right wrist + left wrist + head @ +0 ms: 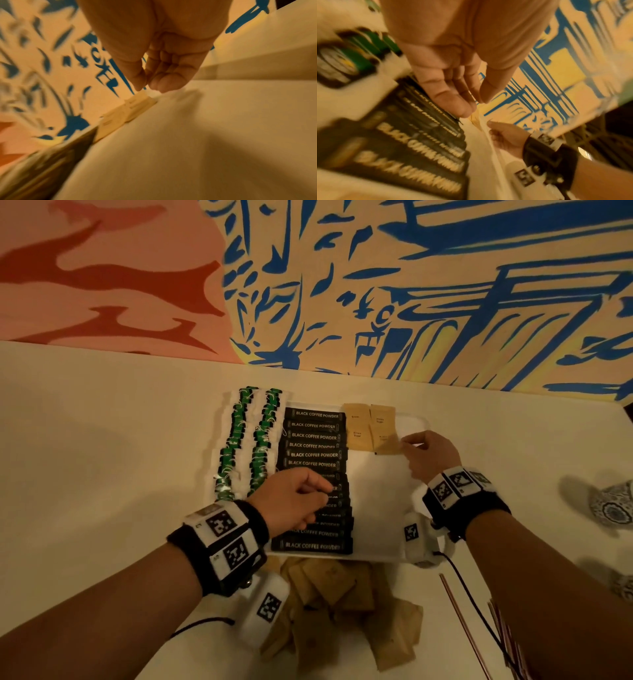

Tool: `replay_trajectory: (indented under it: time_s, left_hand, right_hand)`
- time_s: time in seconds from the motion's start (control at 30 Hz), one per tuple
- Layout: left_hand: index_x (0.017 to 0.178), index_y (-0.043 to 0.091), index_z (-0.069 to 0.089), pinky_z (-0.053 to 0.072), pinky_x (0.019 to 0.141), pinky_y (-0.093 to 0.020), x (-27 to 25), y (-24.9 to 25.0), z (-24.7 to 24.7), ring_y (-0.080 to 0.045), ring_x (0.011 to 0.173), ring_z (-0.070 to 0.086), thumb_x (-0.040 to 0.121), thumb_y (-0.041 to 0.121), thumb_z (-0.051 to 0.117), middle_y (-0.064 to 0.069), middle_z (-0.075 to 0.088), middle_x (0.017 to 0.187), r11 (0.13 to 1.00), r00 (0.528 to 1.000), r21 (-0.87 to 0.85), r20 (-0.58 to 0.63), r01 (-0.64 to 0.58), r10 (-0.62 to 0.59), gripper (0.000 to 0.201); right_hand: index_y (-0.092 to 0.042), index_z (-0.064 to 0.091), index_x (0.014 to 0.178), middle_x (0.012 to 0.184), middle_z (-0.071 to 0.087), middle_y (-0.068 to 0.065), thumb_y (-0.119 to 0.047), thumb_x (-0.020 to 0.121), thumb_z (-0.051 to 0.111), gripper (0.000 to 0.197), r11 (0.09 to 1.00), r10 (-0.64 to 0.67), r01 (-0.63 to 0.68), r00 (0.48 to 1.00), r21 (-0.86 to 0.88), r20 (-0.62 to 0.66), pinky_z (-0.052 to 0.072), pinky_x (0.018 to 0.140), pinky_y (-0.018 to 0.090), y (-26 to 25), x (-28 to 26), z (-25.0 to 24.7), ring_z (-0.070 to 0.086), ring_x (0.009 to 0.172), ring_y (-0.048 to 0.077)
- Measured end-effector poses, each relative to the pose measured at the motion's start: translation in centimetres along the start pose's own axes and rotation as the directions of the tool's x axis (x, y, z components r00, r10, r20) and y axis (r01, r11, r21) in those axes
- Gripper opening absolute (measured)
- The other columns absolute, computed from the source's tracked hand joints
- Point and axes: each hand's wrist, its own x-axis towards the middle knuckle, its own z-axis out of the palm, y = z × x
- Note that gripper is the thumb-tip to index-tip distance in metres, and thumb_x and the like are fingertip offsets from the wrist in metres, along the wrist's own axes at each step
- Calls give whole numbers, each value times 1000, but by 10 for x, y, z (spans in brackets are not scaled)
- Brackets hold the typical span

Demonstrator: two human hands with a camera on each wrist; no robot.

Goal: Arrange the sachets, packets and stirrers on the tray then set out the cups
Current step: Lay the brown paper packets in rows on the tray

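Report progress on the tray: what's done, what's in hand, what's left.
Done: two rows of tea bags and a column of coffee sachets fill the tray's left. In hand: the right hand pinches a sugar packet beside four already laid; the left hand holds nothing. Left: the packet pile, stirrers and cups, all off the tray.

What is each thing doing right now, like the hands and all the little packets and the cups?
Left hand: loosely curled above the coffee row, holding nothing.
Right hand: pinching one brown sugar sachet.
Black coffee packets: lined in an overlapping column on the tray.
Green tea bags: in two columns.
Placed sugar sachets: flat on the tray.
Loose sachet pile: jumbled, off the tray.
Stirrers: on the table.
Cups: at the right, off the tray.
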Motion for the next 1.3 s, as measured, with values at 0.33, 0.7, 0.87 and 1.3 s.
replay_trajectory:
  time_s: [0.33, 0.7, 0.87, 1.3]
  left_hand:
    - [120, 39, 46, 36, 71, -8, -90, -80, -13, 1, 87, 46, 75, 41, 73, 18, 44, 110, 761, 995, 642, 83, -95, 54, 53]
    - [139, 37, 23, 44, 98, -35, -101, -96, 31, -14, 120, 38, 66, 53, 74, 11, 28, 132, 732, 987, 671, -4, -117, 162, 90]
    - [136, 33, 30, 41, 100, -36, -89, -92, 43, -17, 120, 38, 69, 54, 72, 6, 33, 131, 759, 982, 647, -86, -72, 167, 83]
    - [115, 32, 47, 47, 91, -36, -75, -81, 47, -15, 110, 39, 76, 41, 66, 6, 33, 120, 720, 978, 685, -49, -115, 202, 44]
  right_hand:
    - [-34, 61, 103, 92, 60, -11, -40, 78, 73, 29, 936, -138, 243, 919, -254, 370, 47, 74, 23, 50, -155, -11, 57, 79, 4]
    - [-38, 47, 119, 111, 59, -8, -63, 79, 56, 48, 941, -143, 239, 923, -240, 358, 53, 84, 34, 62, -195, 15, 59, 90, 10]
    - [-33, 48, 119, 106, 62, -8, -61, 87, 49, 42, 945, -165, 245, 928, -214, 335, 51, 86, 34, 41, -194, 39, 59, 92, 13]
    - [-31, 60, 110, 109, 54, -5, -23, 82, 68, 30, 961, -264, 274, 903, 17, 339, 48, 79, 18, 25, -197, 63, 57, 91, 9]
